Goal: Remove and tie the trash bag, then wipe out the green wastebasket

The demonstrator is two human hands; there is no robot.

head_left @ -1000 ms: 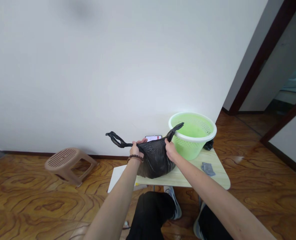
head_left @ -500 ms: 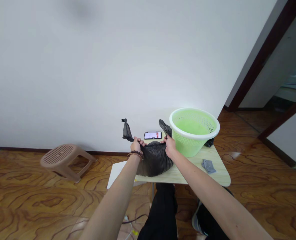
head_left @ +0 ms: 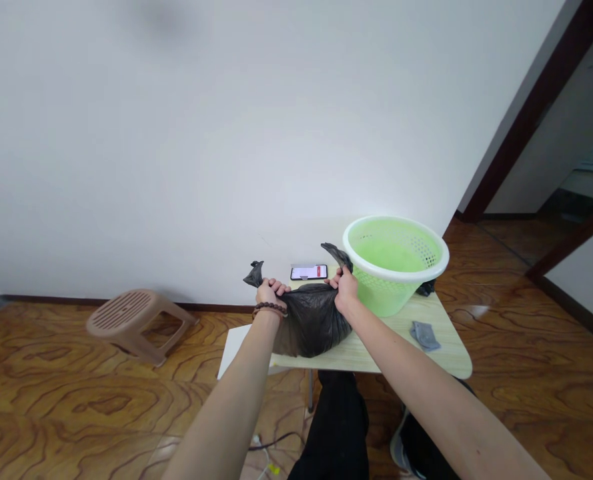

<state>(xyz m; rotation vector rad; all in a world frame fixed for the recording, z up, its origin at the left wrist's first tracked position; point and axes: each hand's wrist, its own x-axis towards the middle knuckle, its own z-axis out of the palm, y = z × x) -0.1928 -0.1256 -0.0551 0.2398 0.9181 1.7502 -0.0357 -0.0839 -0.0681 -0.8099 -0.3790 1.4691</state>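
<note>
A bulging black plastic bag (head_left: 312,323) rests at the front of the small table, in the middle of the head view. My left hand (head_left: 272,291) is closed on the bag's upper left edge, and a twisted end sticks up beyond it. On the other side my right hand (head_left: 345,288) grips the upper right edge, with another loose end rising above the fingers. Between the hands the plastic is drawn taut. What the bag contains is hidden. Just behind it lies a phone (head_left: 309,272) with its screen lit.
A green basket (head_left: 383,293) with a white rim stands right of the bag on the pale wooden table (head_left: 446,350). Folded grey cloth (head_left: 425,335) lies near the table's right side. A brown plastic stool (head_left: 141,320) stands on the floor at left, by the wall (head_left: 201,167).
Both hands keep their hold on the bag. The left loose end has dropped lower and bent over, and the bag's mouth looks slightly wider. The whole view has shifted a little.
</note>
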